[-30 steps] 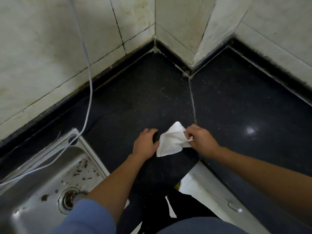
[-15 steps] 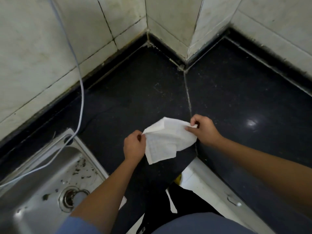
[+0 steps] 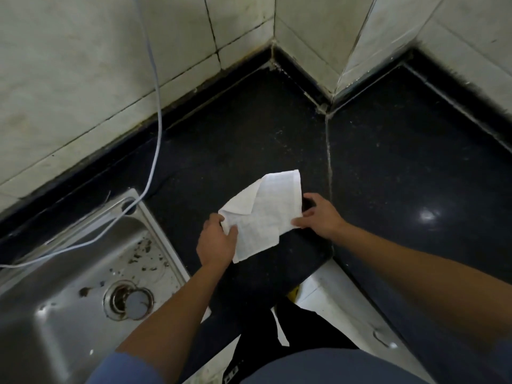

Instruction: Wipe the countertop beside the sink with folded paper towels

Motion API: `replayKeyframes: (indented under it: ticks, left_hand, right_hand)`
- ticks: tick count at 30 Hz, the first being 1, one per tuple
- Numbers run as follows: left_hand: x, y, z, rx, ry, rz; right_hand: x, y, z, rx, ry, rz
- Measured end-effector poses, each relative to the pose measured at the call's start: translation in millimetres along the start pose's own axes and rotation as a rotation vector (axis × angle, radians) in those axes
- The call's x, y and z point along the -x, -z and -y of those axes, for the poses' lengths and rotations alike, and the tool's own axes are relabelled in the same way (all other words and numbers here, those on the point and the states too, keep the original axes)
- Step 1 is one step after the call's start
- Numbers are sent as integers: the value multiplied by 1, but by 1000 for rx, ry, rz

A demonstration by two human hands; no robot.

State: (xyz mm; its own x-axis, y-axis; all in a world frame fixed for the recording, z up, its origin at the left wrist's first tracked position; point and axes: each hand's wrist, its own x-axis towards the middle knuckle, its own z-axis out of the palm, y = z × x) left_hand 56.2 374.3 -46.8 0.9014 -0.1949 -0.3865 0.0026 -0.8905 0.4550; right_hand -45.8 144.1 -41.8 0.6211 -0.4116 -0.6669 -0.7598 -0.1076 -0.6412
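A white paper towel (image 3: 266,214) is spread between both hands just above the black stone countertop (image 3: 249,139), with one corner folded over near its left edge. My left hand (image 3: 217,241) pinches its lower left edge. My right hand (image 3: 318,214) grips its right edge with the fingers curled under. The towel hangs over the counter strip to the right of the steel sink (image 3: 74,275).
The sink basin carries dark specks and a round drain (image 3: 128,299). A thin white cable (image 3: 155,115) runs down the tiled wall and across the sink rim. Stained tiled walls close the counter at the back, with a jutting corner (image 3: 329,87). A grout seam (image 3: 328,156) crosses the counter.
The towel went from a bunched wad in my right hand to a wider, flatter sheet. My left hand took hold of its left edge and the two hands drew apart.
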Motion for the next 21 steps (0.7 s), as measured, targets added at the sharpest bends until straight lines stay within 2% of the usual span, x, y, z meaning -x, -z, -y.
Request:
replayKeyframes:
  ticks: [1, 3, 6, 8, 14, 16, 18, 21]
  left_hand:
    - [6, -4, 2, -72, -55, 37]
    - [16, -11, 6, -242, -165, 97]
    - [19, -13, 12, -382, -259, 71]
    - [16, -11, 13, -420, -283, 64]
    - [7, -2, 4, -594, -440, 46]
    - [-2, -2, -4, -664, -517, 66]
    - [-13, -3, -15, -741, -571, 123]
    - [-35, 0, -28, -704, -470, 201]
  right_hand:
    - [6, -5, -3, 5, 12, 6]
    - [13, -10, -4, -14, 97, -89]
    - [11, -4, 8, -117, 277, -300]
    - [8, 1, 15, -99, 312, -337]
    - [12, 7, -8, 599, 130, -216]
    - [18, 6, -11, 768, 231, -267]
    - [22, 4, -10, 836, 383, -264]
    - [22, -4, -10, 976, 407, -79]
